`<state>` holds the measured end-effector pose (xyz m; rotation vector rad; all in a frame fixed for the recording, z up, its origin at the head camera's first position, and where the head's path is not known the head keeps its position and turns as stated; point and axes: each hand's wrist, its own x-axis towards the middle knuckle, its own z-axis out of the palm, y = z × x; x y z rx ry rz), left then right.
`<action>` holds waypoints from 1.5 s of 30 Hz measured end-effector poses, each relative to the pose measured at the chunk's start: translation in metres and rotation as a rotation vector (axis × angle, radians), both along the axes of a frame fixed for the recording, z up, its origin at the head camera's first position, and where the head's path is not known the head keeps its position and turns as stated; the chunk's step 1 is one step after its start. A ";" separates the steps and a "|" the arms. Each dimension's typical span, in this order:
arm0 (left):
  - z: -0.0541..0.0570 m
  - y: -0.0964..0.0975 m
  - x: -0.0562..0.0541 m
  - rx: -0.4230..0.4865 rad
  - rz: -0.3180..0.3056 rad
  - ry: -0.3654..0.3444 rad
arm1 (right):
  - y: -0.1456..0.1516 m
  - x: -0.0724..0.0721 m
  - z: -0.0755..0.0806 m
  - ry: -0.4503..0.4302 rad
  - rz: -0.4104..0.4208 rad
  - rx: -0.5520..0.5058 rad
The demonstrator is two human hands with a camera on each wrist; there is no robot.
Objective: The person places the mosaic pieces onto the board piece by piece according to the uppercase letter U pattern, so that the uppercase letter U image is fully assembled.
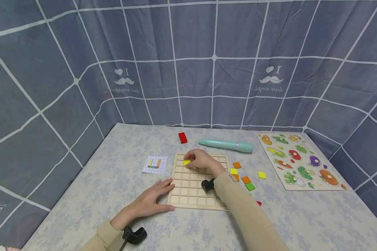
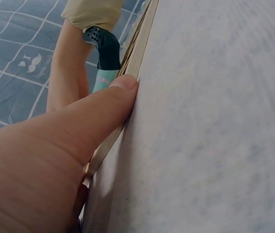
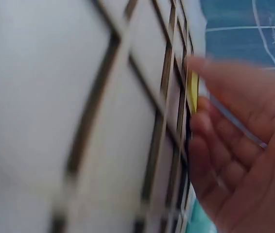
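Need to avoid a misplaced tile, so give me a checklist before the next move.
1. Left hand touching the pale wooden grid board: ok, at its left edge.
2. Yellow square tile fully seated: cannot tell, the right hand pinches it and covers part.
3. White gridded paper card uncovered: ok, left of the board.
4. Red rectangular block among the loose coloured tiles at right: not ok, it lies beyond the board.
5. Loose tiles fully visible: not ok, the tan fabric sleeve partly hides some.
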<state>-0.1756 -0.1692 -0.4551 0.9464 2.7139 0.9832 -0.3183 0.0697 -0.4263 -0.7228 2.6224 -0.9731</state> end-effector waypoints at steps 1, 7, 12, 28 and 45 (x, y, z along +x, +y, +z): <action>0.000 0.000 0.000 0.000 0.001 0.002 | 0.001 0.001 0.002 -0.010 0.014 0.001; -0.002 0.000 0.000 0.002 0.006 0.001 | 0.023 0.009 0.024 -0.008 0.117 0.006; -0.002 0.000 -0.001 0.002 0.005 0.005 | 0.052 0.016 0.045 0.037 0.155 -0.053; -0.003 0.000 -0.001 0.002 0.007 0.001 | 0.157 0.053 0.057 0.124 -0.048 -0.166; -0.003 -0.001 -0.001 0.004 -0.001 0.020 | 0.185 0.054 0.018 0.075 -0.102 -0.171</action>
